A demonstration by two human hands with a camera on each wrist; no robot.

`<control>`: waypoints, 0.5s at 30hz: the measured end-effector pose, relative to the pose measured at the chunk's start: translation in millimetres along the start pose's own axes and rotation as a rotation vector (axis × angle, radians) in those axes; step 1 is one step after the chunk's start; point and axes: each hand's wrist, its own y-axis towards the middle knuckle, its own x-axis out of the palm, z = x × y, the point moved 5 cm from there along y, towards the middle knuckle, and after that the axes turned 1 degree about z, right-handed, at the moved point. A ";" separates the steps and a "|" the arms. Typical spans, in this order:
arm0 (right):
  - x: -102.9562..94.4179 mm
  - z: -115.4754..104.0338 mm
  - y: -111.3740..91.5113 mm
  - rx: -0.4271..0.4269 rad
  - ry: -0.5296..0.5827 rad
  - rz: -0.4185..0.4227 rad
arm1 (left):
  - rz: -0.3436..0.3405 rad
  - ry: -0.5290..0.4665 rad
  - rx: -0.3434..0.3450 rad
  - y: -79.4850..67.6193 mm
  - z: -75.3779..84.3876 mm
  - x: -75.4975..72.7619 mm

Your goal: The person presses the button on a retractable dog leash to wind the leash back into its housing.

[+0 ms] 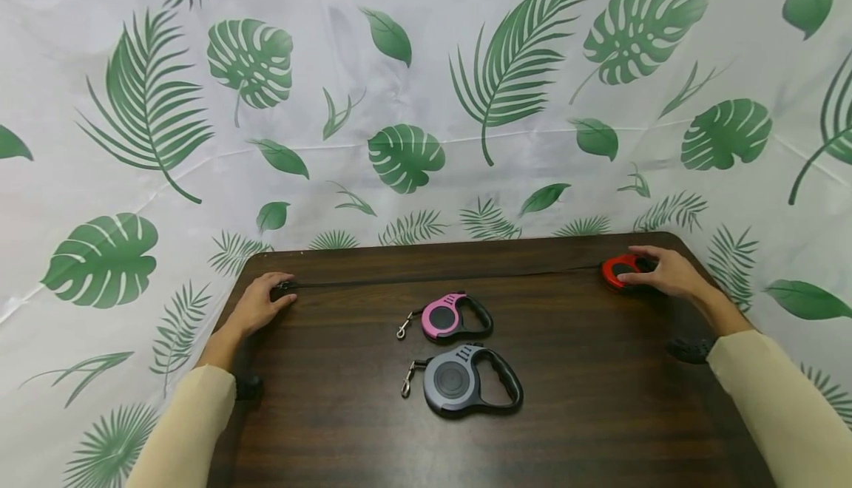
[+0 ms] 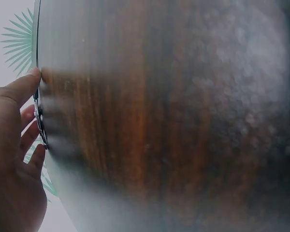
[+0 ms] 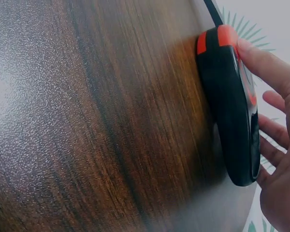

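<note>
Near the far left corner of the table, my left hand (image 1: 262, 302) is at the metal clip (image 1: 285, 285) of a black leash cord (image 1: 426, 279), thumb and fingers spread around it. The left wrist view shows the thumb beside the cord and the other fingers behind the clip (image 2: 40, 121). The cord runs almost straight across to a red and black retractable leash (image 1: 617, 272) at the far right. My right hand (image 1: 668, 272) touches this leash, the thumb on its red case (image 3: 228, 36) and the other fingers loosely spread behind the black handle (image 3: 237, 130).
A pink retractable leash (image 1: 442, 318) lies mid-table, with a larger grey one (image 1: 452, 381) in front of it. Their clips point left and their handles right. Behind the dark wooden table (image 1: 333, 414) hangs a white leaf-print cloth (image 1: 413, 52).
</note>
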 end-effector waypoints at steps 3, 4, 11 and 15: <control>0.9 1.9 -0.5 -0.001 -0.001 -0.010 | 0.011 0.028 0.001 1.4 -0.8 0.0; 1.0 2.1 -0.7 0.000 0.002 -0.012 | 0.016 0.039 0.002 1.9 -1.3 -0.1; 1.2 0.5 0.4 0.012 0.007 -0.037 | 0.043 0.077 0.005 4.2 -0.2 -3.4; 1.4 -0.2 1.9 0.022 0.010 -0.054 | 0.055 0.077 0.010 4.7 0.6 -5.9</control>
